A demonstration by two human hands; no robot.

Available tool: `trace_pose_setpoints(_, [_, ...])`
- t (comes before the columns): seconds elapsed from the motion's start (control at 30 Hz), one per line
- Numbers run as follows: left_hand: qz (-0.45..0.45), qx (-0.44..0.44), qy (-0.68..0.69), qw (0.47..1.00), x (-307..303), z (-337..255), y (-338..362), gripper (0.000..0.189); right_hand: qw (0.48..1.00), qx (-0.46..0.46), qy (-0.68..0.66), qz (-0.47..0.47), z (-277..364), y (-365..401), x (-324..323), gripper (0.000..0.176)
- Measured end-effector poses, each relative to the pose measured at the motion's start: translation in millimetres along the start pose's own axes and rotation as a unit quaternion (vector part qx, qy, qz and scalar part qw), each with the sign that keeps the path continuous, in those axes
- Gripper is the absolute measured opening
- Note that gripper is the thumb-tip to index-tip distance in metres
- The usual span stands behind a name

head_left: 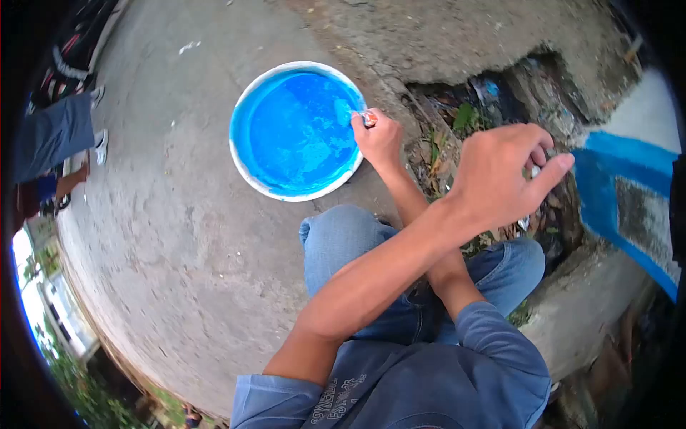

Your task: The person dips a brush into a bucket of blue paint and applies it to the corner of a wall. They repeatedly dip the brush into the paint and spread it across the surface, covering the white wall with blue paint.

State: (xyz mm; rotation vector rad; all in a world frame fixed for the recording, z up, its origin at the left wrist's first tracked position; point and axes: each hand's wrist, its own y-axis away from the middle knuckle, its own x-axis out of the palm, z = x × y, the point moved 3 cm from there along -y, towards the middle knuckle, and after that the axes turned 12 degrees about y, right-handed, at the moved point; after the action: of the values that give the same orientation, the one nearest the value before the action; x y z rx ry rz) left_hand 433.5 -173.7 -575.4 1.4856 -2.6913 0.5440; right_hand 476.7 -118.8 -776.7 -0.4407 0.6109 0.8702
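Note:
My arms cross in front of me, the left forearm passing over the right. My right hand (380, 139) is closed round the short handle of a paintbrush (369, 119), at the right rim of a round white bucket (244, 170). Bright blue paint (296, 136) fills much of the bucket and coats its inner wall; the brush's head is hard to make out against it. Over to the right, my left hand (509, 171) hovers above the littered ditch, fingers loosely curled and thumb held apart. Its palm side is partly hidden.
A broken-edged ditch (493, 100) with leaves and litter runs beside my knees. Blue-painted bands (597, 189) mark a concrete surface at the far right. Grey pavement (179, 236) spreads left, where a person in grey shorts (61, 132) stands near the view's edge.

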Motion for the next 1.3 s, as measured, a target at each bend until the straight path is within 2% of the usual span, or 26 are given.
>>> trace_pose_setpoints(0.17, [-0.014, 0.012, -0.006, 1.000, -2.4, -3.5, 0.4, 0.023, 0.998, -0.006, 0.014, 0.054, 8.8, -2.3, 11.4, 0.028])
trace_pose_setpoints(0.23, [-0.005, 0.015, -0.019, 1.000, -1.2, -3.3, 2.0, 0.023, 0.995, -0.063, 0.037, 0.063, 5.3, -0.4, 23.2, 0.028])
trace_pose_setpoints(0.47, [0.015, 0.002, -0.030, 0.999, -5.9, -4.8, 1.9, 0.024, 0.994, -0.045, 0.038, 0.087, -3.4, -4.2, 39.3, 0.028])
trace_pose_setpoints(0.63, [-0.012, -0.026, 0.007, 1.000, -9.6, -4.4, 0.7, 0.027, 0.982, -0.029, 0.091, 0.164, -1.0, -17.5, 38.9, 0.031])
trace_pose_setpoints(0.77, [-0.017, -0.018, 0.015, 1.000, -12.5, -7.7, -1.3, 0.027, 0.980, -0.070, 0.093, 0.160, -5.2, -27.1, 35.9, 0.035])
trace_pose_setpoints(0.87, [-0.003, -0.014, 0.006, 1.000, -15.3, -12.7, -3.7, 0.024, 0.988, -0.074, 0.037, 0.134, 1.5, -28.2, 19.7, 0.036])
trace_pose_setpoints(0.97, [0.000, -0.014, 0.023, 1.000, -12.4, -13.9, -2.4, 0.024, 0.987, -0.057, 0.000, 0.148, -8.0, -21.1, 18.0, 0.034])
trace_pose_setpoints(1.03, [0.005, -0.018, 0.029, 0.999, -11.3, -15.7, -3.0, 0.024, 0.987, -0.097, -0.023, 0.129, -9.5, -20.5, 18.6, 0.033])
trace_pose_setpoints(1.07, [0.005, -0.015, 0.029, 0.999, -10.3, -16.8, -2.0, 0.024, 0.986, -0.076, -0.024, 0.145, -12.9, -19.6, 21.7, 0.033])
trace_pose_setpoints(1.17, [-0.009, -0.018, 0.043, 0.999, -11.0, -18.0, -1.1, 0.024, 0.980, -0.095, 0.041, 0.169, -15.6, -19.1, 25.7, 0.032])
trace_pose_setpoints(1.3, [-0.013, -0.013, 0.045, 0.999, -13.1, -20.0, 0.9, 0.025, 0.975, -0.105, 0.050, 0.191, -12.7, -17.4, 37.0, 0.032])
